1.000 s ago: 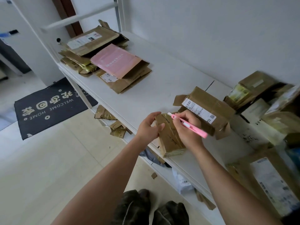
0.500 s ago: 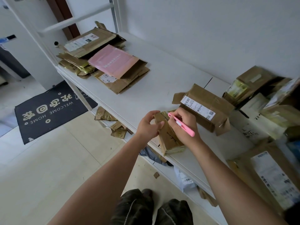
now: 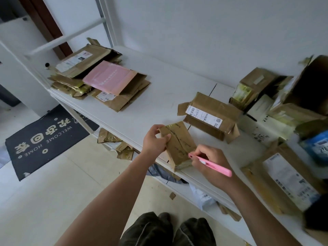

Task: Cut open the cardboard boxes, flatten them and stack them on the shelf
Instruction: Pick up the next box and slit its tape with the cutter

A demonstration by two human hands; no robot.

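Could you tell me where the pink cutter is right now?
The right hand grips the pink cutter at the small box's near end, on the shelf's front edge.

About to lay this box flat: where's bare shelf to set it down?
Bare shelf lies between the flattened stack and the labelled box, back to the wall. The right end is crowded with boxes.
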